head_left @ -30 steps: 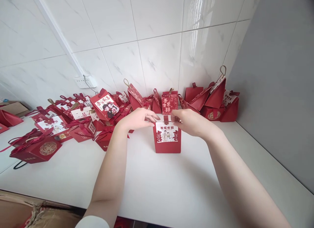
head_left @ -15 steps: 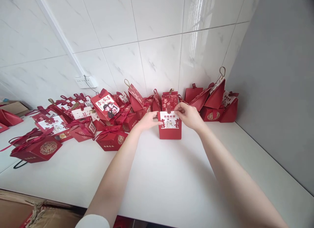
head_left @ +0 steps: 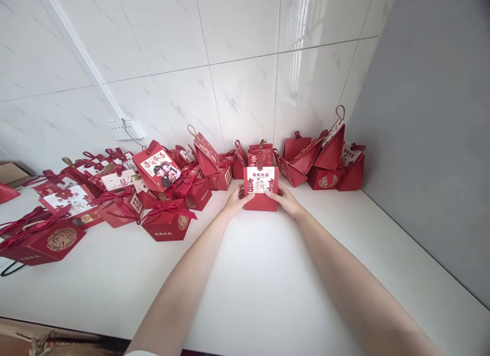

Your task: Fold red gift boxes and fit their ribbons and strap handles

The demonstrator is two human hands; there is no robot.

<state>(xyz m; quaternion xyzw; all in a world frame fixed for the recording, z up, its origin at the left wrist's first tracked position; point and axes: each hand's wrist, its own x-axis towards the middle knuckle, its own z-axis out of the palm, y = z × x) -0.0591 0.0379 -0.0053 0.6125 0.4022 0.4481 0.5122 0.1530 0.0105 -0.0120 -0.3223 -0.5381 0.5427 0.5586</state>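
Observation:
A red gift box (head_left: pixel 261 202) with a white printed card on its front stands upright on the white table, between my hands. My left hand (head_left: pixel 238 198) grips its left side, thumb on the front. On the right side, my right hand (head_left: pixel 286 198) holds it the same way, its thumb over the card's lower edge. The other fingers are partly hidden behind the box. Just behind it stands another red box (head_left: pixel 261 154) with a ribbon loop on top.
Many red gift boxes with ribbons crowd the left, the nearest being a bow-tied box (head_left: pixel 165 228). More boxes (head_left: pixel 327 178) lean together at the back right. A tiled wall (head_left: pixel 241 100) rises behind, a grey panel (head_left: pixel 421 141) on the right. Cardboard (head_left: pixel 15 343) shows below the table's front edge.
My right hand has come down from the card's top corner to the box's right side. My left hand has lowered slightly along the left side. The view has shifted a little.

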